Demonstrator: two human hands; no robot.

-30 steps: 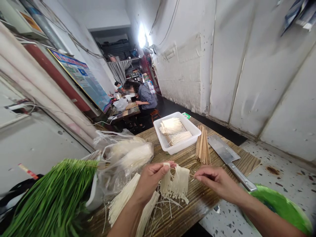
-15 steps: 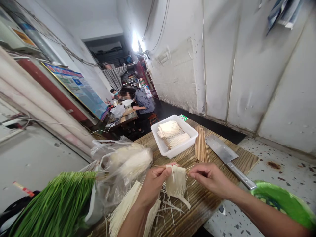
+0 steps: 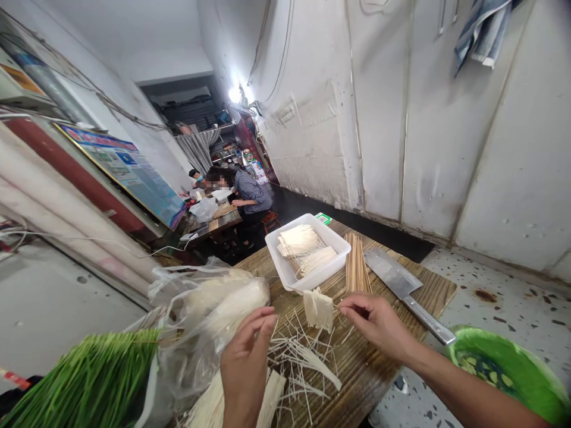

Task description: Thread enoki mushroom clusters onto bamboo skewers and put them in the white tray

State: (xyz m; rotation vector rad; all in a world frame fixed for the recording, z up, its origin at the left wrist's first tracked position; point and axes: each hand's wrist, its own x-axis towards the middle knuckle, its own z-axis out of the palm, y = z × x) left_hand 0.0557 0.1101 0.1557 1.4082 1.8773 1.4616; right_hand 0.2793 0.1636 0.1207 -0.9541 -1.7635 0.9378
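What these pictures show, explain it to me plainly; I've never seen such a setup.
There is no machine here, just a person's two bare hands. One camera, worn on that person's head, looks forward and down. The right hand pinches a thin stick bearing a pale sheet, seemingly enoki mushroom. The left hand is apart from it, with nothing visible in its fingers. On the wooden table lie loose strands, a white tub, bundled sticks, and a cleaver.
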